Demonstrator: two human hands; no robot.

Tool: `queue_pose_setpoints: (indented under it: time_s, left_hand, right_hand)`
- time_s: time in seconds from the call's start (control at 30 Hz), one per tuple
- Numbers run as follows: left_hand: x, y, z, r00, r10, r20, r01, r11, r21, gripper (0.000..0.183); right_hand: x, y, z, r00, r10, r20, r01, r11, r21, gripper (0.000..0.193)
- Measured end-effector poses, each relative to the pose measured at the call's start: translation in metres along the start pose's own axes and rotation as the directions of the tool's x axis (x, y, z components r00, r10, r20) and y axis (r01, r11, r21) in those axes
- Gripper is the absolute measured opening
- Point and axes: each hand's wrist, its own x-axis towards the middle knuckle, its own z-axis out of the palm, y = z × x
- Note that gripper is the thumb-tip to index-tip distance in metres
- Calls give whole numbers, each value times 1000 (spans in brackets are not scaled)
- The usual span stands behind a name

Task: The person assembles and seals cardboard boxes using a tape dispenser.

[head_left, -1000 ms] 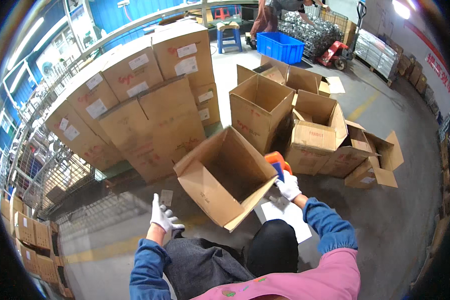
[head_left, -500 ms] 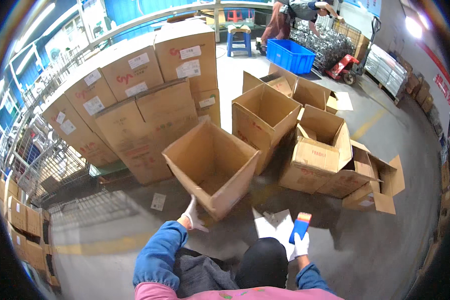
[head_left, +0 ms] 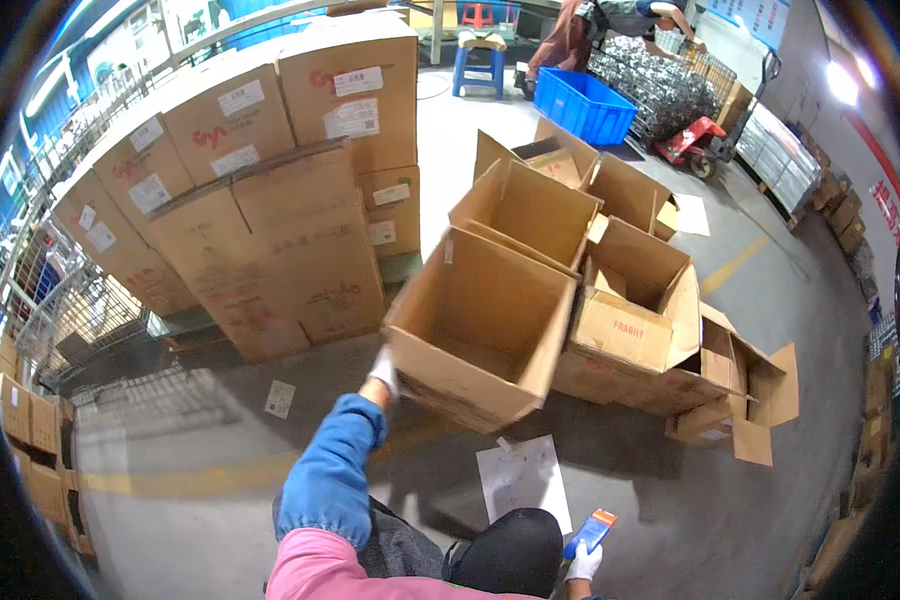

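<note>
An open-topped cardboard box (head_left: 465, 395) stands tilted in front of me, its inside showing brown walls and a bare bottom. My left hand (head_left: 383, 372), in a white glove, presses against the box's left side near the lower corner. Its fingers are blurred and partly hidden by the box. Low on the right, my gloved right hand (head_left: 583, 563) is closed around a small flat blue object with an orange end (head_left: 592, 531), whose kind I cannot make out. A white sheet of paper (head_left: 523, 485) lies on the floor between the box and my knee.
Several open cartons (head_left: 625, 325) stand close behind and right of the box. Stacked sealed cartons (head_left: 345, 100) rise at the left behind a folded carton (head_left: 270, 260). Farther off are a blue crate (head_left: 583, 103), a blue stool (head_left: 479, 65) and a bending person (head_left: 610, 25) beside a red pallet jack (head_left: 692, 140).
The box has moved right and away from me, up against the open cartons. My left hand has gone forward along its side. My right hand, with the blue object, has drawn back lower.
</note>
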Motion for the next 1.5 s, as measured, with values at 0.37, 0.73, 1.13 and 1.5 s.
queue_pose_setpoints:
  time_s: [0.37,0.73,1.13,1.5]
  left_hand:
    - [46,-97,152,825,447,345,-553,763,334,67]
    - [-50,272,-2,314,939,-140,184,85,979,77]
    - [-98,353,-121,380,921,89,318,-220,922,75]
    - [-112,318,-137,164,882,442,221,-470,855,67]
  right_hand:
    - [-1,13,28,972,-109,207,153,966,-209,43]
    - [4,-14,-4,918,-58,392,121,983,-139,45]
    - [7,-112,100,926,39,376,93,941,-326,35]
    - [21,-39,47,928,84,364,118,859,-497,28]
